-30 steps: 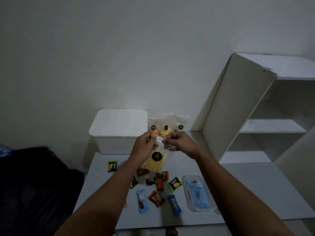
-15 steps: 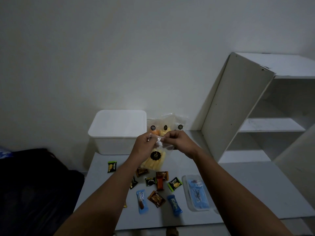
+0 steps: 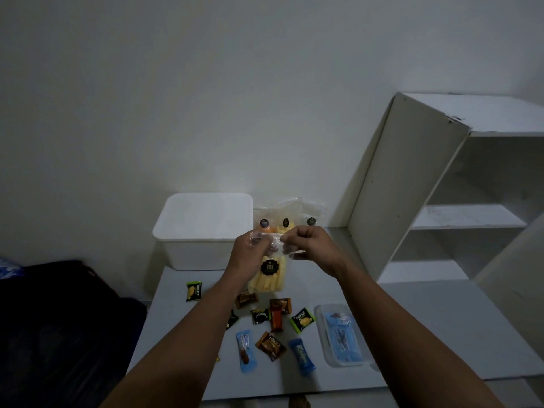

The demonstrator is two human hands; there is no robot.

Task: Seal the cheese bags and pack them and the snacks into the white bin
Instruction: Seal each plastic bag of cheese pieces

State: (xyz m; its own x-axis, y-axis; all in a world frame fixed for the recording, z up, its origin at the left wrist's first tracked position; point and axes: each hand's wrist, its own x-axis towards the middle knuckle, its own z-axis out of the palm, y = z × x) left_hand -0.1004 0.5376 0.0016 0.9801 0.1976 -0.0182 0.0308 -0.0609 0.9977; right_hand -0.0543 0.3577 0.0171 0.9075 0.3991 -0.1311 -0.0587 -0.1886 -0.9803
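We hold a clear plastic bag of yellow cheese sticks (image 3: 268, 277) above the grey bench (image 3: 412, 325), our left hand (image 3: 250, 252) and right hand (image 3: 309, 245) both pinching its top edge. Small wrapped snacks (image 3: 270, 346) lie scattered below. Behind stand a white rectangular plastic bin (image 3: 203, 231) and three more clear cheese bags (image 3: 290, 219).

Open table surface (image 3: 426, 334) is seen right of the clear plastic lidded container (image 3: 341, 337). The near middle is crowded by small wrapped snacks (image 3: 270, 346). The back is blocked by the white rectangular plastic bin (image 3: 203, 234) and the leaning clear cheese bags (image 3: 294, 214); the right flank is walled by the white shelf unit (image 3: 412, 187).
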